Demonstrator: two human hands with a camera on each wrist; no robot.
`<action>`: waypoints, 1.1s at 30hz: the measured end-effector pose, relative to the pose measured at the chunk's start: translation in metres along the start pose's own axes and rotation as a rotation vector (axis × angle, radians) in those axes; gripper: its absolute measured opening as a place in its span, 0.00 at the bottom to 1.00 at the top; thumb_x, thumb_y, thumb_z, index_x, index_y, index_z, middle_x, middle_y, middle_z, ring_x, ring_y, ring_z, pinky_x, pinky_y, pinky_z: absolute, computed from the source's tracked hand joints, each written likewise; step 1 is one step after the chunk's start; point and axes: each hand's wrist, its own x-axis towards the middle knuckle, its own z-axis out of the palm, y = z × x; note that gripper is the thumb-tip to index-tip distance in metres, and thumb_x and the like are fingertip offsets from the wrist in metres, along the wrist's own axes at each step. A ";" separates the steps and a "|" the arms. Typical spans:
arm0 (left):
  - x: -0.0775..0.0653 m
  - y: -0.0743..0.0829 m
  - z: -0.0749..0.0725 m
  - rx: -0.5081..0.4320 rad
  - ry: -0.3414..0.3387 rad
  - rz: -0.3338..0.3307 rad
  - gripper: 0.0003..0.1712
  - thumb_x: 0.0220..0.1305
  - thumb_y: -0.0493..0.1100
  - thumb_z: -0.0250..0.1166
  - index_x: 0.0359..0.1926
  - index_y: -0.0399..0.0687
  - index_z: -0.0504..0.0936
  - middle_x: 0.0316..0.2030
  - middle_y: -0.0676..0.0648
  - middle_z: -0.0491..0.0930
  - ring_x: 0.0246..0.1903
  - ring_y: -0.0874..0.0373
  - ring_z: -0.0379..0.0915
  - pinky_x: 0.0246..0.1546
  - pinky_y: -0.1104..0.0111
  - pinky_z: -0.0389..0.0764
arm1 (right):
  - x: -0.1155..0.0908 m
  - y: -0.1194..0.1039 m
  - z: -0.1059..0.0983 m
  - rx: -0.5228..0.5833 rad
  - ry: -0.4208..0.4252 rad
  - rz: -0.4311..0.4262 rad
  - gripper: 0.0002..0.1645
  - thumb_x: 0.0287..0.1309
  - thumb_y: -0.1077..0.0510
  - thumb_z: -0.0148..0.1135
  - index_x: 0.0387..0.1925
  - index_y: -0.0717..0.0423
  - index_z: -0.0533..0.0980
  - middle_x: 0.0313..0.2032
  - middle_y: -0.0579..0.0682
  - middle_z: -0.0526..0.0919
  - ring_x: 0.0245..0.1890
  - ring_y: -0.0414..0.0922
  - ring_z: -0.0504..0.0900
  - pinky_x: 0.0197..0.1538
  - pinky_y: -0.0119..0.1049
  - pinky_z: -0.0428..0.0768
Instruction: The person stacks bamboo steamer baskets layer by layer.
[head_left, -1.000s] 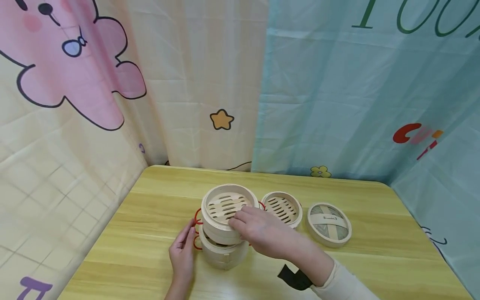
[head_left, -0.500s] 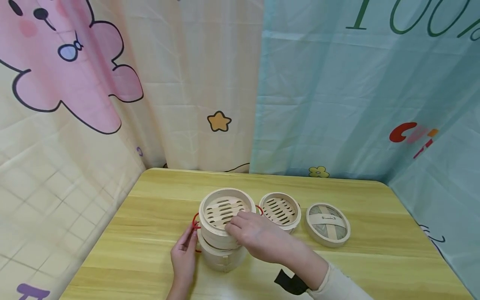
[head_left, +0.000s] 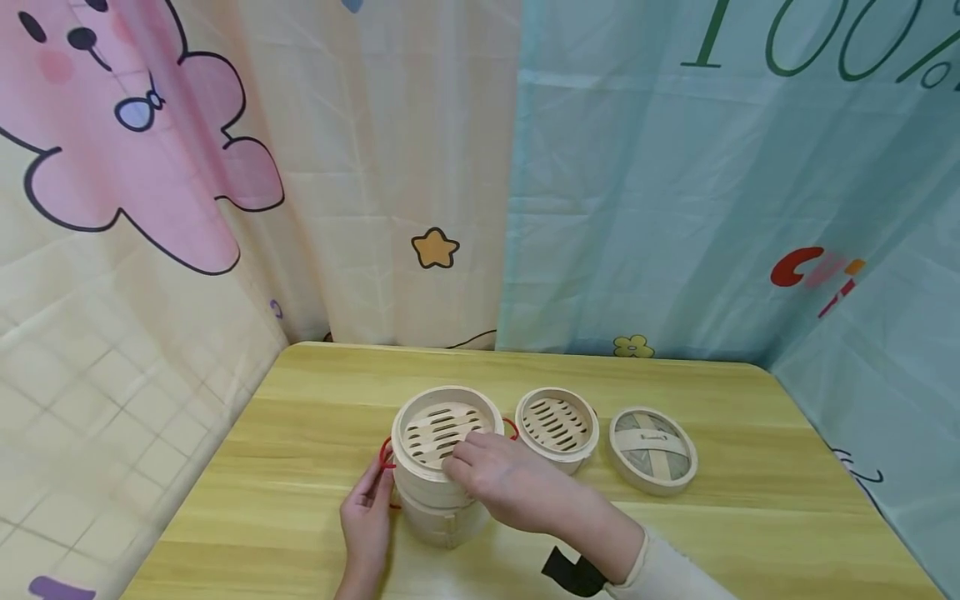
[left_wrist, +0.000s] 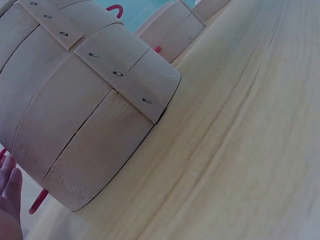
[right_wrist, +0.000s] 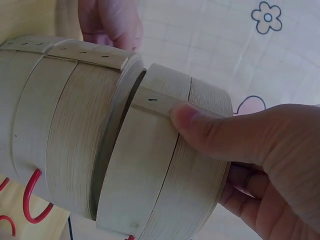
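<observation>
Near the middle of the counter (head_left: 772,500), we see a stack of round bamboo steamer baskets (head_left: 429,485). Our right hand (head_left: 504,487) pinches the upper basket (right_wrist: 145,160) at about five o'clock on its rim, thumb flat on the outer wall, fingers over the edge; from the right wrist we see a narrow dark gap under it. Our left hand (head_left: 366,527) is at the stack's eight o'clock, thumb and fingers slightly parted by a red loop (head_left: 382,454); we cannot tell whether they grip it. Just beside the stack, toward two o'clock, stands another slotted basket (head_left: 557,425), and farther out at three o'clock lies a round lid (head_left: 652,450) with a strap handle.
</observation>
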 end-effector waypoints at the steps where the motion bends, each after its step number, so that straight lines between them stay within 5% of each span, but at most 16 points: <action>1: -0.001 0.000 0.000 -0.005 -0.002 0.000 0.21 0.62 0.32 0.58 0.55 0.25 0.69 0.43 0.60 0.78 0.42 0.69 0.74 0.36 0.79 0.77 | 0.000 -0.001 0.001 -0.003 0.001 -0.001 0.13 0.43 0.67 0.59 0.36 0.56 0.74 0.30 0.44 0.74 0.34 0.42 0.72 0.41 0.30 0.72; 9: -0.002 -0.004 -0.001 -0.060 -0.035 0.086 0.20 0.61 0.27 0.56 0.54 0.20 0.68 0.44 0.58 0.79 0.44 0.67 0.75 0.45 0.76 0.74 | 0.002 -0.004 0.005 -0.020 0.010 -0.006 0.12 0.42 0.67 0.58 0.34 0.54 0.73 0.29 0.44 0.75 0.33 0.41 0.72 0.40 0.29 0.73; 24: -0.003 -0.001 -0.002 -0.048 -0.043 0.144 0.19 0.60 0.25 0.56 0.52 0.17 0.67 0.42 0.60 0.79 0.42 0.68 0.75 0.42 0.78 0.75 | 0.001 -0.006 0.005 -0.009 0.024 -0.008 0.10 0.41 0.65 0.63 0.29 0.53 0.72 0.25 0.42 0.71 0.30 0.40 0.71 0.36 0.29 0.71; 33: 0.000 -0.002 -0.001 -0.041 -0.037 0.105 0.20 0.60 0.27 0.57 0.53 0.20 0.68 0.41 0.58 0.80 0.40 0.67 0.76 0.37 0.78 0.77 | -0.004 -0.002 0.008 0.040 0.092 0.017 0.18 0.33 0.55 0.74 0.23 0.50 0.70 0.25 0.41 0.69 0.30 0.39 0.71 0.38 0.29 0.72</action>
